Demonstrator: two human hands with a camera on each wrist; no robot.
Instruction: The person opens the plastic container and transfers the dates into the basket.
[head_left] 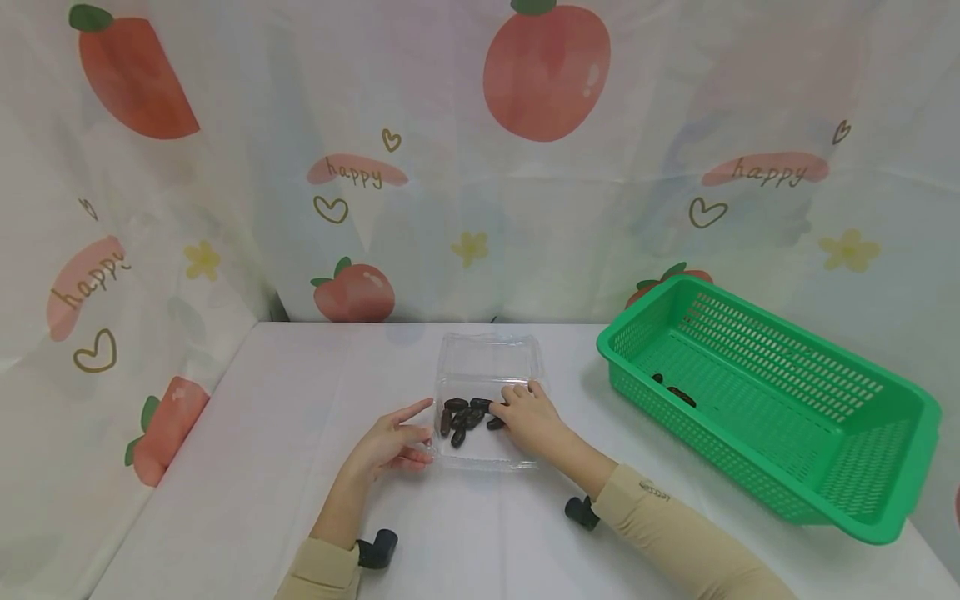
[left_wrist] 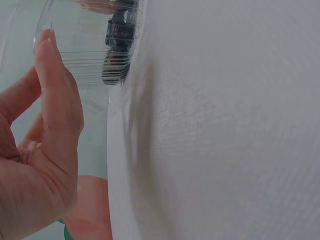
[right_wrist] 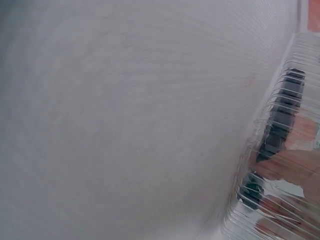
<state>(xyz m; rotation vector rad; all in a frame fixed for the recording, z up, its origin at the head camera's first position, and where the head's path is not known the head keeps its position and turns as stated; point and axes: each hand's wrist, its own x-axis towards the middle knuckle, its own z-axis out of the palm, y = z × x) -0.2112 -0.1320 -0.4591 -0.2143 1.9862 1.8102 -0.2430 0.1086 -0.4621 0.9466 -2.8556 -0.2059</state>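
Observation:
A clear plastic clamshell box (head_left: 487, 460) lies with its lid folded back on the white table. Several dark brown, oblong dates (head_left: 459, 417) sit in its base, mostly toward the left. My left hand (head_left: 390, 442) is at the box's left side, its fingers extended; in the left wrist view a straight finger (left_wrist: 52, 95) lies along the clear wall. My right hand (head_left: 534, 421) reaches over the right side into the base. Through the ribbed wall, the right wrist view shows its fingertips (right_wrist: 280, 167) around a dark date (right_wrist: 250, 194), partly hidden by the plastic's reflections.
A green perforated plastic basket (head_left: 757, 492) stands on the right of the table, with a couple of dark dates (head_left: 681, 397) at its left end. Behind the table hangs a fruit-patterned curtain (head_left: 435, 208). A black wrist device (head_left: 377, 550) is worn on each arm.

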